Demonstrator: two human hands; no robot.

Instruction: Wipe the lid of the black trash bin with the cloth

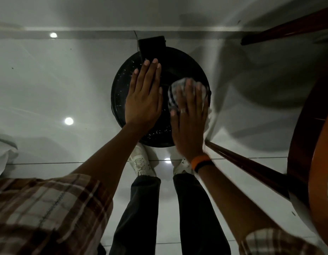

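The black trash bin's round lid [179, 68] lies straight below me, speckled with small droplets on its left and near rim. My left hand [143, 97] rests flat on the left half of the lid, fingers straight and together, holding nothing. My right hand [188, 115] presses a white cloth with dark stripes [173, 95] onto the right half of the lid; the cloth bunches out around my fingers. The right hand looks slightly blurred. A black hinge block [152, 45] sits at the lid's far edge.
A wooden round table [310, 144] stands close on the right, with one leg [251, 163] slanting down beside the bin and another [288, 28] at the top right. My white shoes [141, 163] stand on glossy white floor tiles just before the bin. A wall base runs behind it.
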